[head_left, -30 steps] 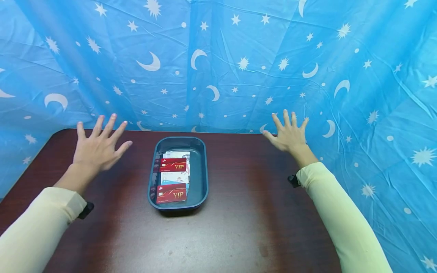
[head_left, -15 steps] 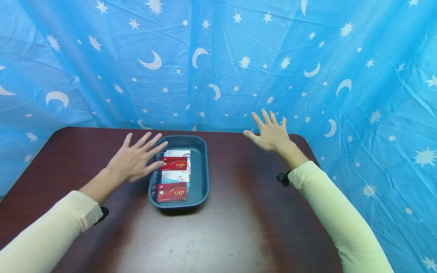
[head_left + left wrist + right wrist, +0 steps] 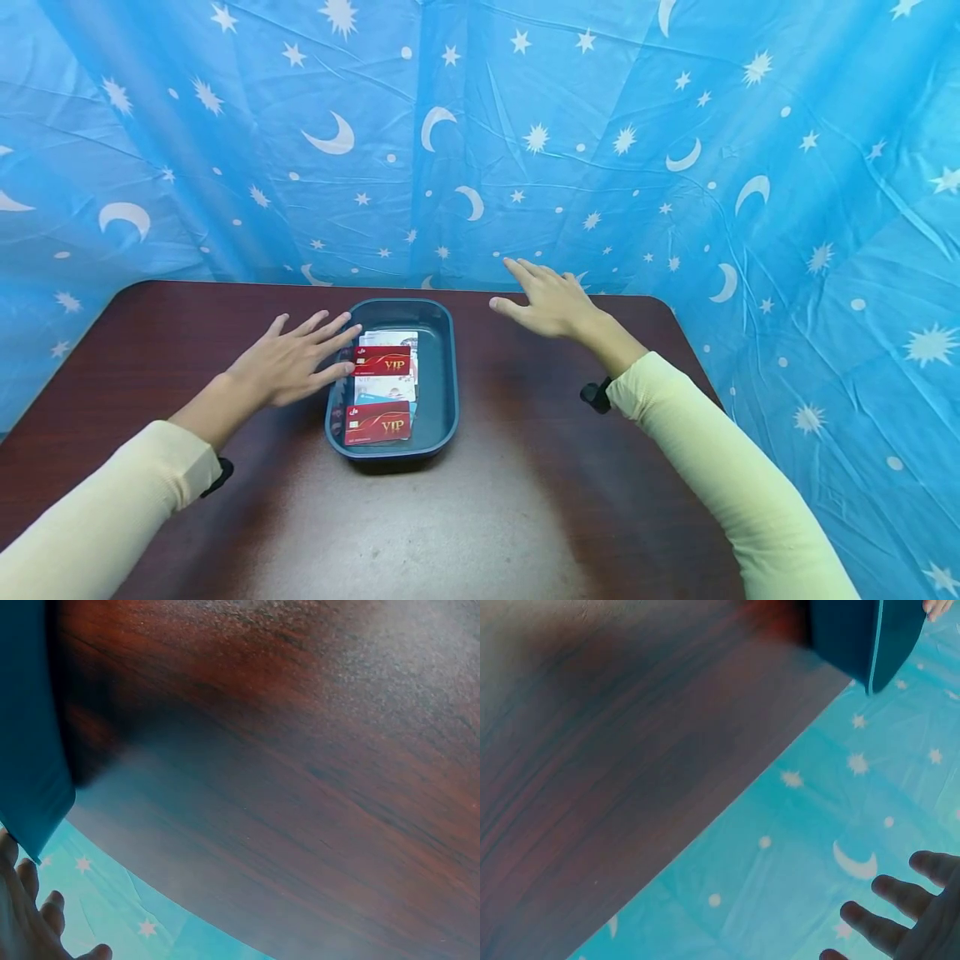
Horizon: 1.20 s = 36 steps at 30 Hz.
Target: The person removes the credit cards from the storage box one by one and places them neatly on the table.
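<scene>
A dark blue tray [image 3: 437,417] stands on the table, left of the middle in the head view. Inside it lies an overlapping row of cards, with a red VIP card [image 3: 378,423] at the near end, another red VIP card [image 3: 390,362] farther back, and white and light blue cards between and behind them. My left hand [image 3: 288,362] is at the tray's left rim, fingers spread, fingertips overlapping the rim in the head view. Right of the tray, my right hand [image 3: 551,304] hovers with fingers extended and holds nothing. In the right wrist view its fingers [image 3: 907,898] are spread apart.
The dark brown wooden table [image 3: 480,517] reaches back to a blue curtain [image 3: 525,125] printed with white moons and stars. The curtain also hangs along the right side. A black strap [image 3: 596,396] shows at the right wrist.
My left hand has moved right, from beside the tray to its left rim. My right hand has come left toward the tray. The tray and cards have stayed put.
</scene>
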Tool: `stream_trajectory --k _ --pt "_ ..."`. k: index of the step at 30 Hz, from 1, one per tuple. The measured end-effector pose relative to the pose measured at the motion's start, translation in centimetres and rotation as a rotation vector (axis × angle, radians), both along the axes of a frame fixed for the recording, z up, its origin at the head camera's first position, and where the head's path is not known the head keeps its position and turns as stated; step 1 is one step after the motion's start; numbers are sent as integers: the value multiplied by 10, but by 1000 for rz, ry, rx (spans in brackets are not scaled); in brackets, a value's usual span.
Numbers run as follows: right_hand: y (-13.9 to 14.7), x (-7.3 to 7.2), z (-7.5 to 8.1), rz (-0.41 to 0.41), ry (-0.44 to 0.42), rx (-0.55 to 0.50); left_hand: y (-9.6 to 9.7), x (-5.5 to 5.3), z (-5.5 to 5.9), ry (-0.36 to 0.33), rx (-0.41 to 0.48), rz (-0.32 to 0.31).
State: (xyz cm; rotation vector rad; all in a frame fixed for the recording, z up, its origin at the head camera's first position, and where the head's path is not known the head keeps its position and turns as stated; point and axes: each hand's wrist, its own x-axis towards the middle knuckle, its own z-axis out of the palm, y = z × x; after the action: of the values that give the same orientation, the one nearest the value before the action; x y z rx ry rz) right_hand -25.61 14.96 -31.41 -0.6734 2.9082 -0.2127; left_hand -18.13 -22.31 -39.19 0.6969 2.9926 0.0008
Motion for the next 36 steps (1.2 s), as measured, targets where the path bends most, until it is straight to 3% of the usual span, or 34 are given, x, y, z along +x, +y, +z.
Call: stream_trajectory --k 7,21,28,36 --pt "-21 4 -9 49 -64 -59 -1 0 0 -39 28 4" --pt "-65 16 -33 131 -81 -105 -3 1 -4 -37 48 1" --pt "-89 20 -39 122 -173 -210 -4 1 -6 -37 51 0" --pt "-109 15 -45 106 -275 -318 -4 1 -7 -38 44 -1"
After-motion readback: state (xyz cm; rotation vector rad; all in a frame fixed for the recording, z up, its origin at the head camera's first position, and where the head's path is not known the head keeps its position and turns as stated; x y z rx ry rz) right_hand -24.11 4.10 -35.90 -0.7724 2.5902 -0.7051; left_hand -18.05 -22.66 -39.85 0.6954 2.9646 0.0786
